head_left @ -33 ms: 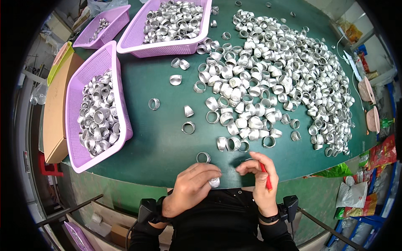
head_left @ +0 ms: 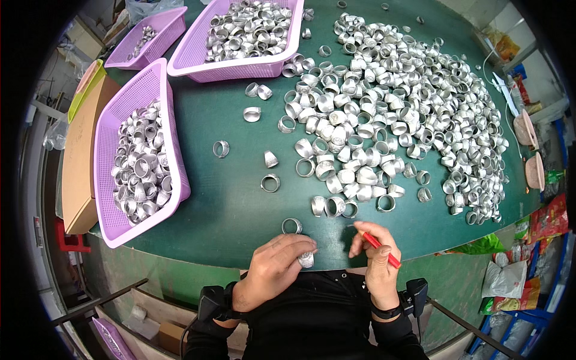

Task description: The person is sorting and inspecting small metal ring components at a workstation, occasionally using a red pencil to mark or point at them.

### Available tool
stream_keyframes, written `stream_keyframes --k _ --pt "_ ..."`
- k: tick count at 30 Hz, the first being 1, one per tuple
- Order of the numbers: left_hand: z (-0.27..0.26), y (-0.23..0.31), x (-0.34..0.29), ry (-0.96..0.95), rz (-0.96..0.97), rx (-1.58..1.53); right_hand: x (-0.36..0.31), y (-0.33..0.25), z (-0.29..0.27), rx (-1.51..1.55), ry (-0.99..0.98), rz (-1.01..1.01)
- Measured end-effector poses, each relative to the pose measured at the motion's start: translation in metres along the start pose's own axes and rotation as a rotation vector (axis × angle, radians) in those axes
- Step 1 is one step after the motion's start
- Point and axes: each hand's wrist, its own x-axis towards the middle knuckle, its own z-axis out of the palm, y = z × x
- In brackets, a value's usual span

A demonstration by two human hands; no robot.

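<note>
My left hand [head_left: 279, 264] is closed on a silver-coloured metal ring [head_left: 306, 259], pinched at its fingertips by the table's near edge. Just beyond those fingers another ring [head_left: 291, 226] stands on the green table. To the right, my right hand [head_left: 377, 255] grips a slim tool with a red handle [head_left: 382, 249]. Its handle slants across the fingers, and its thin tip is too faint to make out. The tool is apart from the held ring. Part of that ring is hidden by my left fingers.
A big heap of similar rings [head_left: 384, 108] spreads over the table's middle and right. Several loose rings lie left of it. Purple baskets with rings stand at the left [head_left: 180, 180], far left [head_left: 159, 55] and back [head_left: 240, 69]. A cardboard box [head_left: 84, 162] sits beyond the left basket.
The red-handled tool has swung from nearly upright to a flatter slant in my right hand, whose fingers have shifted slightly right. My left hand stays in place with the ring.
</note>
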Motion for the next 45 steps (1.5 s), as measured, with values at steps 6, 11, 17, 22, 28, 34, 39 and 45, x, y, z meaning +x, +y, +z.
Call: stream_keyframes --k 6,11,17,22,28,34,39,45 --pt "0.006 -0.004 -0.002 0.079 0.029 0.119 -0.002 -0.004 0.020 0.158 0.003 0.254" --pt "0.008 -0.006 -0.003 0.102 0.014 0.078 -0.003 0.004 0.025 0.066 -0.009 0.144" --pt "0.009 -0.009 -0.004 0.126 0.014 0.031 -0.003 0.005 0.028 -0.031 -0.016 0.142" --pt "0.009 -0.008 -0.004 0.126 0.009 0.021 -0.003 0.005 0.026 -0.118 -0.106 0.115" --pt "-0.003 0.003 -0.004 0.168 -0.050 0.020 -0.001 0.010 0.028 0.091 0.019 0.064" --pt "-0.119 -0.002 -0.015 0.933 -0.154 0.551 0.002 0.001 0.027 -0.090 -0.083 0.063" --pt "-0.175 -0.026 -0.026 0.829 -0.372 0.843 0.028 0.006 0.047 -0.647 -0.241 -0.435" --pt "-0.093 -0.001 0.003 0.450 0.041 0.598 0.033 0.011 0.047 -0.757 -0.231 -0.464"
